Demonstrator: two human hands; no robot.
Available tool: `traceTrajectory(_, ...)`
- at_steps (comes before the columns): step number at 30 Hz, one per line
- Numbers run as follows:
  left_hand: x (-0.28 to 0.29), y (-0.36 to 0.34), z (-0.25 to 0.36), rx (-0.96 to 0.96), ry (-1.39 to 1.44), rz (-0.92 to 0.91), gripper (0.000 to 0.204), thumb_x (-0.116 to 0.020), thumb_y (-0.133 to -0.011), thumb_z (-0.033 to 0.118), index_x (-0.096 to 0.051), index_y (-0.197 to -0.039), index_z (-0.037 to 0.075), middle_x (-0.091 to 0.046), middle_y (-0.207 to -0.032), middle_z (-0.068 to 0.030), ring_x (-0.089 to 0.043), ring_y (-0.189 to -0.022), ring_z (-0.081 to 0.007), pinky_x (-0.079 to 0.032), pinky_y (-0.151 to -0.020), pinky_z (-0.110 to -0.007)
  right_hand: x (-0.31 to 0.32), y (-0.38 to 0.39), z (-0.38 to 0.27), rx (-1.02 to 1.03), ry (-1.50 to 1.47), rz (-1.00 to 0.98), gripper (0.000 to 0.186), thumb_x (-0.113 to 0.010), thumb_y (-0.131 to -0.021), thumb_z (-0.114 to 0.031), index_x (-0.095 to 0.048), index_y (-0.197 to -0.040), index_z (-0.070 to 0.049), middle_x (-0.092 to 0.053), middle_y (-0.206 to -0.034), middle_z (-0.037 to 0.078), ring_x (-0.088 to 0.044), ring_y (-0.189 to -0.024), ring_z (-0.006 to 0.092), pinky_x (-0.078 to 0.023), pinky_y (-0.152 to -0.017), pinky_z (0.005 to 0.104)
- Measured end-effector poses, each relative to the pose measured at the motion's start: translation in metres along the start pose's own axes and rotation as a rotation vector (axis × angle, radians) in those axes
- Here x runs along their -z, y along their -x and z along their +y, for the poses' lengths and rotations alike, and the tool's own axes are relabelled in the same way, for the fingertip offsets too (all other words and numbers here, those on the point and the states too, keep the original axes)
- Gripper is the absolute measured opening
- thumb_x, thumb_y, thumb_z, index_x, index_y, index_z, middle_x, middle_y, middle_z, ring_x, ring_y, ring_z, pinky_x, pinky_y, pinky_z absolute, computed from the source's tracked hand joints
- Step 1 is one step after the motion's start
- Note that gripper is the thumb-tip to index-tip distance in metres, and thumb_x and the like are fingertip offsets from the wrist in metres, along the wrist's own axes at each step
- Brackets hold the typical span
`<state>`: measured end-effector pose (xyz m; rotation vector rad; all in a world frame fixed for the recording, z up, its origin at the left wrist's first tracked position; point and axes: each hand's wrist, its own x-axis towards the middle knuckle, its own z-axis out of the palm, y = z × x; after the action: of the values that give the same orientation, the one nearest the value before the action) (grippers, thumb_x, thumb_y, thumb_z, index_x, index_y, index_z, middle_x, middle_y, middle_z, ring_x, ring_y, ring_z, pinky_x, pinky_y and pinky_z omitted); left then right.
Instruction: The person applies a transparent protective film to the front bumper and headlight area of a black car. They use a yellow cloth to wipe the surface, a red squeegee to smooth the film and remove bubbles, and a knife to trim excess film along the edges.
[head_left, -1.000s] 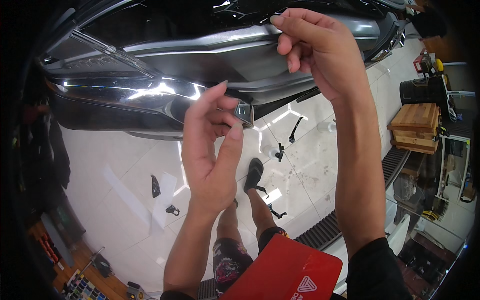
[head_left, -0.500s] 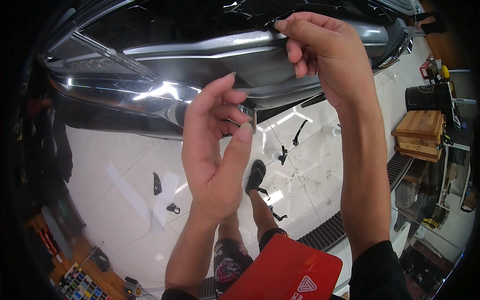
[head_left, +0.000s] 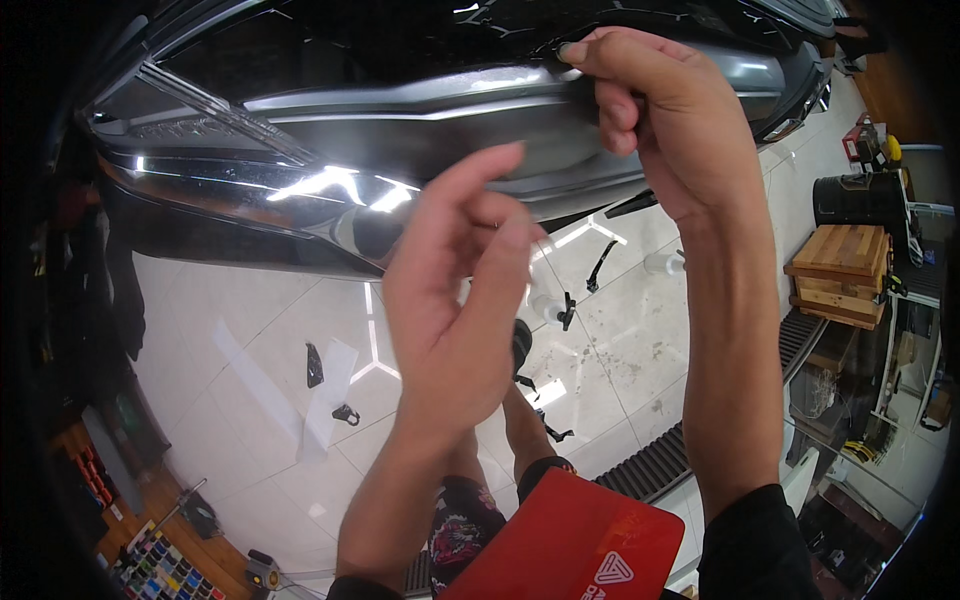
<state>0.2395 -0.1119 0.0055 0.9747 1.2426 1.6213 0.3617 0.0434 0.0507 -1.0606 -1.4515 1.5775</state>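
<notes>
- Fingers (head_left: 572, 52) of the right hand (head_left: 682, 115) are drawn narrow near the upper edge of the grey trim (head_left: 400, 103) on the black car (head_left: 200, 215); I cannot tell whether the tips meet or pinch something thin
- The left hand (head_left: 450, 295) is loosely curled, with a gap between thumb and forefinger and nothing seen in it; motion blurs its tips
- Over the last second the left hand has shifted rightward, nearer the right one, which has barely changed its pose
- That suggests the right hand is doing the fine work at the trim while the left is free
- The car spans the far edge of the tiled floor (head_left: 235, 440)
- Toward the floor's left edge lies a pale strip (head_left: 324, 412), a small black piece (head_left: 345, 414) overlapping it
- A dark grate (head_left: 655, 462) runs along the floor's near right edge, a wooden box (head_left: 838, 250) beyond it
</notes>
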Motion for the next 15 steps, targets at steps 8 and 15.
traceTrajectory(8, -0.056, -0.041, 0.026, 0.300, 0.578, 0.213, 0.036, -0.060, -0.108, 0.026, -0.066, -0.130, 0.000, -0.062, -0.070, -0.0017, -0.053, -0.055, -0.0084, -0.038, -0.052, -0.022, 0.006, -0.001, -0.004, -0.051, -0.027, -0.047, 0.015, -0.072, -0.089, -0.016, -0.075, -0.086, -0.001, -0.057, -0.062, -0.001, -0.052, -0.054, 0.0092, -0.038, -0.054, 0.0251)
traceTrajectory(15, -0.059, -0.053, 0.032, 0.464, 0.740, 0.327, 0.036, -0.060, -0.105, 0.026, -0.068, -0.128, 0.000, -0.065, -0.075, -0.0047, -0.059, -0.063, -0.0134, -0.044, -0.064, -0.027, 0.018, 0.034, -0.033, 0.028, 0.207, -0.044, 0.021, -0.068, -0.092, -0.017, -0.073, -0.101, 0.001, -0.065, -0.079, 0.002, -0.060, -0.069, 0.0107, -0.044, -0.060, 0.0246)
